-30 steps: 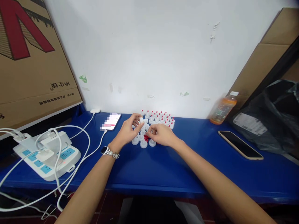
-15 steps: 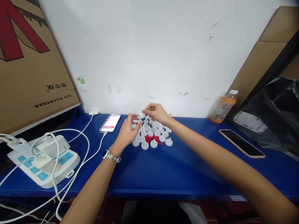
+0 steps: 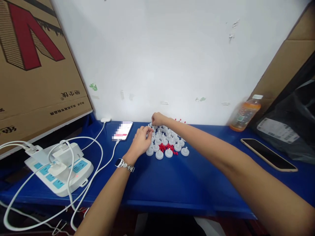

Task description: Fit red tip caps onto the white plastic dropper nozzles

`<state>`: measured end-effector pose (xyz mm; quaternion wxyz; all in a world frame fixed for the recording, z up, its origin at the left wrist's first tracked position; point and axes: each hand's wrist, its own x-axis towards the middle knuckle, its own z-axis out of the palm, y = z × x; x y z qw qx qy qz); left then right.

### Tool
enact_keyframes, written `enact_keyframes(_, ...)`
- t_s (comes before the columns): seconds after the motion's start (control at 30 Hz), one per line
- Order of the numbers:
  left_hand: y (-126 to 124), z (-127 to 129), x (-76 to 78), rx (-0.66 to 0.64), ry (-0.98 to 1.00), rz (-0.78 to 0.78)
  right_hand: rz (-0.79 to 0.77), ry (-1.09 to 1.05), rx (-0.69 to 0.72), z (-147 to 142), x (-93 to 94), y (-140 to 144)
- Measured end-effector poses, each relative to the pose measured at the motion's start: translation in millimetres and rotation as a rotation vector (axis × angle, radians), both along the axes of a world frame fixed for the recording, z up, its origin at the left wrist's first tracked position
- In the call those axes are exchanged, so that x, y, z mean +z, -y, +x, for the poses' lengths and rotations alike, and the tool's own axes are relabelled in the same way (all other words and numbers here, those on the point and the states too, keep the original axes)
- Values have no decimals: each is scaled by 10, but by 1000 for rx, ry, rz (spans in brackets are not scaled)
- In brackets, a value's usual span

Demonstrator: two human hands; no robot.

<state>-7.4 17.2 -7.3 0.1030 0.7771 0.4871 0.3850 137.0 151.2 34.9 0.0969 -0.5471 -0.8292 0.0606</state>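
Note:
Many white plastic caps with short spouts (image 3: 168,153) stand grouped on the blue table (image 3: 172,183), spouts up. Small red pieces (image 3: 169,148) lie heaped among the nearer ones. At the far left of the group, my right hand (image 3: 159,119) reaches down with bent, closed fingers onto a white spouted cap (image 3: 153,127); the fingertips are partly hidden. My left hand (image 3: 142,141), a watch (image 3: 120,163) on its wrist, hovers at the group's left edge. Its fingers are loosely curled and apart from the thumb, with nothing visible between them.
Left of the hands are a phone on a cable (image 3: 123,131) and a white power strip (image 3: 83,172) with looping cords. To the right stand an orange drink bottle (image 3: 246,114), another phone (image 3: 268,154) and a black plastic bag (image 3: 297,121). A white wall (image 3: 157,59) rises behind.
My right hand has lowered a white cap from above the group to its far left edge. My left hand has drawn slightly back from it. The camera view has shifted a little left.

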Motion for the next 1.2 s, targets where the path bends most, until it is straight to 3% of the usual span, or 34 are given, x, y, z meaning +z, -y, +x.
enact_keyframes(0.33,-31,8,-37,22,18,-8,125,-3,-189,171,-96,-168)
enact_keyframes(0.5,-9,8,-43,22,1,-24,121,61,-242,119,-133,-272)
enact_keyframes(0.77,47,21,38,-2,3,-66,163,31,-306,40,-74,-164)
enact_keyframes(0.87,40,22,39,-12,28,-49,228,-124,-337,107,14,34)
enact_keyframes(0.97,70,52,53,-41,79,2,242,-392,-339,229,49,427)
enact_keyframes(1.1,188,158,115,-114,125,63,241,-722,-211,437,-72,1101)
enact_keyframes(1.2,256,239,161,-208,129,28,185,-859,-121,558,-195,1426)
